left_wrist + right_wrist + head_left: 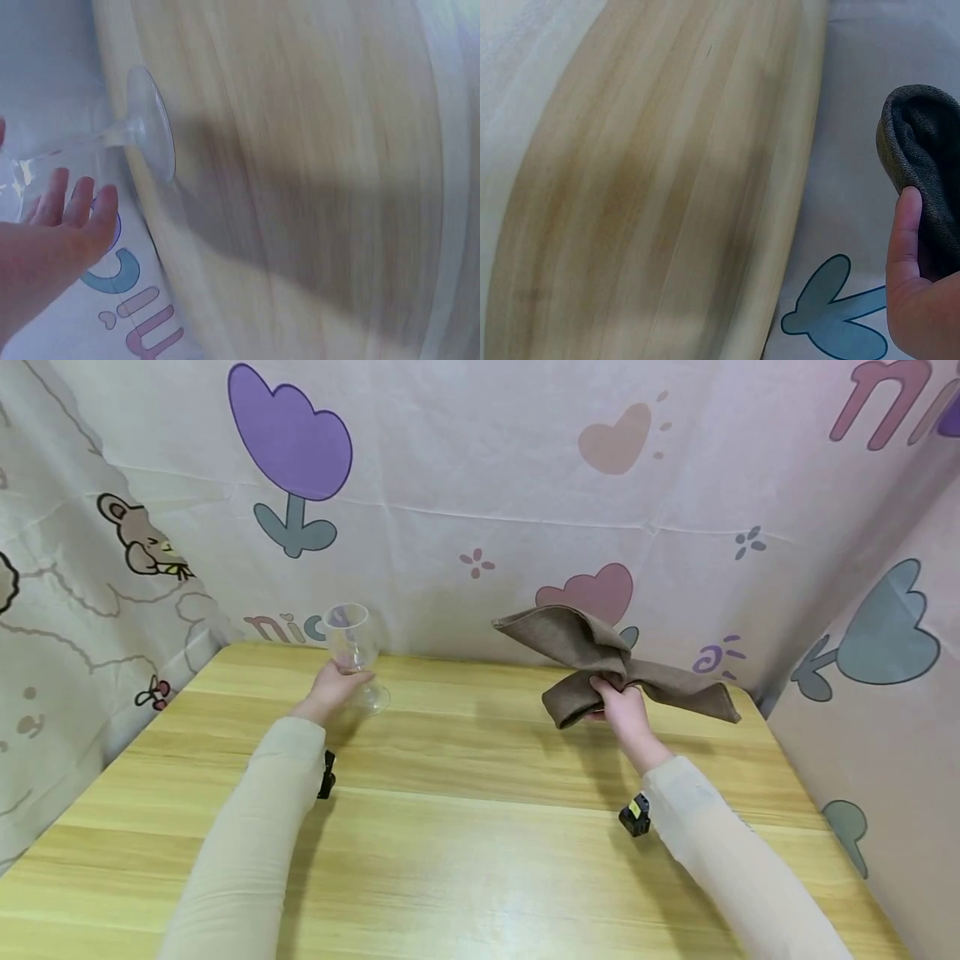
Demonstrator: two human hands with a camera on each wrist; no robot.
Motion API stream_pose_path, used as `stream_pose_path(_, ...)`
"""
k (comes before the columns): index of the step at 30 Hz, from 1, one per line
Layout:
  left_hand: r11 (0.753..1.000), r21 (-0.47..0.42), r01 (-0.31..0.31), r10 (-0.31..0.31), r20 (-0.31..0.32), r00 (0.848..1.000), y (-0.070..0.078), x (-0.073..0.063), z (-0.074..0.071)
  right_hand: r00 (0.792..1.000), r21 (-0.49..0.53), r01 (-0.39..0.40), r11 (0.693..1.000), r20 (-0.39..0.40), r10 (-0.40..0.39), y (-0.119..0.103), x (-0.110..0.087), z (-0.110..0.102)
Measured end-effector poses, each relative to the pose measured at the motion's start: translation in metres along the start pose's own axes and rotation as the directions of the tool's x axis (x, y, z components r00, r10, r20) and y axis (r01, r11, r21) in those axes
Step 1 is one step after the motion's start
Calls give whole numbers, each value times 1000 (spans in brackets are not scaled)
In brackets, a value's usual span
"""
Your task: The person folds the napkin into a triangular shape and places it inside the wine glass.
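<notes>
My left hand point(330, 692) holds a clear stemmed wine glass point(351, 635) near the back left of the table. Its fingers and thumb are around the lower bowl, and the glass is upright in the head view. The round foot point(152, 124) hangs close to the wood; I cannot tell whether it touches. At the back right, my right hand point(626, 717) grips a brown cloth napkin point(570, 639) by its bunched middle, above the table. Its two ends spread to left and right, and a folded loop point(915, 142) droops by the thumb. The palm hides part of the cloth.
The light wooden table point(465, 860) runs back to a hanging printed curtain point(450, 460). More curtain point(862, 735) closes in the right side. A small black device sits on the left wrist point(327, 775), another on the right wrist point(636, 815).
</notes>
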State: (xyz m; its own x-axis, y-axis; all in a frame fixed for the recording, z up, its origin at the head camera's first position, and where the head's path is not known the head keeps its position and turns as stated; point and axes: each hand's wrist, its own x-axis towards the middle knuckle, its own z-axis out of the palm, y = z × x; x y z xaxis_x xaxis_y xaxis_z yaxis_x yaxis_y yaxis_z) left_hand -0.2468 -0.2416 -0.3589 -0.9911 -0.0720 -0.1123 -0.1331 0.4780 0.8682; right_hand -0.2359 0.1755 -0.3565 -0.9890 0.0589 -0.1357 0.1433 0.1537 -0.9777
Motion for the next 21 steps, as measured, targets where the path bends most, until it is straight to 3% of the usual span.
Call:
stream_pose_path(4, 1000, 22, 16, -15, -49, 999, 0, -1, 3, 1000, 2, 2, 1000, -1, -2, -1, 0, 0)
stream_pose_path(9, 997, 75, -17, 24, -91, 996, -4, 2, 10, 1000, -6, -2, 1000, -11, 2, -1, 2, 1)
stream_pose_path(21, 987, 101, -122, 127, -50, 991, -1, 5, 31, 1000, 43, 4, 999, -24, -3, -3, 3, 3)
